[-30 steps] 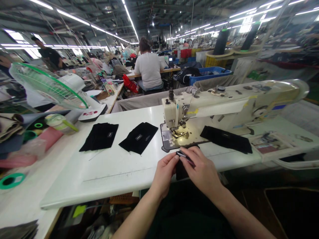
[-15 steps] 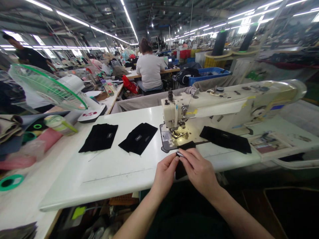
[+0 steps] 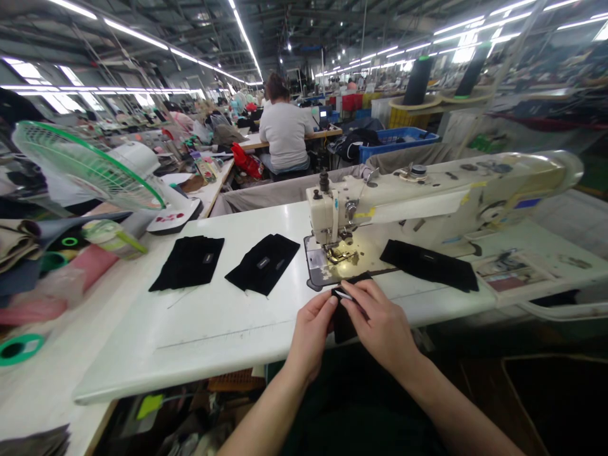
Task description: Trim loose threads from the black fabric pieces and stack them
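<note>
2 hands (image 3: 311,329) (image 3: 387,326) pinch black cloth (image 3: 342,324) — sewing machine (image 3: 437,178) just beyond (needle area (image 3: 344,255) lit).

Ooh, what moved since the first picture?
The person in dark clothes went left, nearly out of view. Nothing was let go: the left hand still pinches black cloth, the right hand still holds a pointed metal tool. The three black pieces stayed put.

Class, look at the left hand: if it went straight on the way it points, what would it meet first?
Probably the right hand with its pale pointed tool, close by the left hand; the sewing machine's plate lies beyond. Depth is hard to judge.
</note>
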The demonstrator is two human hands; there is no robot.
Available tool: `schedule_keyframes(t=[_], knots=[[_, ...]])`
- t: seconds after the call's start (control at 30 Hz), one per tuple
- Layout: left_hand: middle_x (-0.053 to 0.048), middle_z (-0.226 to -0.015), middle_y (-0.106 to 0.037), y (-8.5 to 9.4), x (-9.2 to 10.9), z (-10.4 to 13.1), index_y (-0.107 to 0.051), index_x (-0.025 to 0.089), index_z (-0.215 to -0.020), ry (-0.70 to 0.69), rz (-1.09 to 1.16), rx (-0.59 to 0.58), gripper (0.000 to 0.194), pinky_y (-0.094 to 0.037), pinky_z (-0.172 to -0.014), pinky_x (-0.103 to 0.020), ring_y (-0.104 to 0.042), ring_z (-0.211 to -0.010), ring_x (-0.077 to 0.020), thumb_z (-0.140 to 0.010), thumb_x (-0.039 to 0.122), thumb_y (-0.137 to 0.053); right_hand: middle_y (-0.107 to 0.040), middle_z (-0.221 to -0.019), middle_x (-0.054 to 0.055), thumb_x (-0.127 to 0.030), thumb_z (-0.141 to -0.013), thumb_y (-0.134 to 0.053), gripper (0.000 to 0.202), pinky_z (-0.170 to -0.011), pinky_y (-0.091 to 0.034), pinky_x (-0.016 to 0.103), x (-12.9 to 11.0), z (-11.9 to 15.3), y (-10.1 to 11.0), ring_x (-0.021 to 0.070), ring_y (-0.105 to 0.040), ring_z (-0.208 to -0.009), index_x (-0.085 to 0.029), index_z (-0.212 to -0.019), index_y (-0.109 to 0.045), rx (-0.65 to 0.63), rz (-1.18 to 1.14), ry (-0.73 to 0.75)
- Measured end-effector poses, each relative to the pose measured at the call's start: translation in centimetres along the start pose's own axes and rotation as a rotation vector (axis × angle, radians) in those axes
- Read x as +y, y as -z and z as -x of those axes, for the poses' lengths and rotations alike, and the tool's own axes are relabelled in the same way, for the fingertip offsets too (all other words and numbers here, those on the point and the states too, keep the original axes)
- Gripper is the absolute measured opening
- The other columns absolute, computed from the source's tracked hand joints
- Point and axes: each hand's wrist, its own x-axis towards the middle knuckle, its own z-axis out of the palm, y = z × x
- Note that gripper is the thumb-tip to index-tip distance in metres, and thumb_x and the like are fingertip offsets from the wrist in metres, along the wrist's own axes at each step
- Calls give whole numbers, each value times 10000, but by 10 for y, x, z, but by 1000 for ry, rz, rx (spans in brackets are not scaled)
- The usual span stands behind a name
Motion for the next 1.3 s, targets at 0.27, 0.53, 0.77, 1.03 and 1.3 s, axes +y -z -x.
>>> schedule_keyframes(t=[0.27,0.53,0.77,1.03,1.3], knots=[[6,-737,-681,-2,-1,0,-765,205,-1023,-9,11,5,359,-373,-594,-218,-502,-628,-108,-723,403,-757,-652,-1035,103,-284,-986,-446,343,-719,-545,290,1,-1,0,220,-670,-903,-182,-1262,-620,8,13,-9],[6,-694,-661,-6,0,3,-773,188,-991,-27,50,-12,303,-425,-641,-220,-539,-665,-122,-744,363,-750,-647,-1076,115,-307,-1001,-429,348,-746,-558,310,0,1,-6,225,-667,-938,-163,-1262,-607,55,9,-16],[-5,-739,-682,-7,-1,5,-776,185,-989,-44,61,-8,277,-433,-635,-198,-546,-671,-109,-757,333,-750,-672,-1017,96,-261,-1007,-435,314,-734,-537,281,1,1,-6,196,-671,-883,-162,-1228,-635,89,29,59],[-36,-835,-730,-5,-1,4,-756,193,-1055,4,114,-20,319,-465,-667,-201,-599,-730,-123,-763,321,-750,-668,-1002,85,-269,-991,-468,305,-726,-526,271,-1,1,-1,188,-666,-868,-171,-1212,-653,79,-1,33],[-25,-791,-726,-6,-1,4,-764,192,-1037,-20,87,0,308,-483,-703,-226,-601,-714,-131,-758,324,-748,-665,-1007,84,-275,-991,-454,315,-694,-519,271,-1,1,-2,191,-666,-863,-181,-1225,-642,54,18,22]])
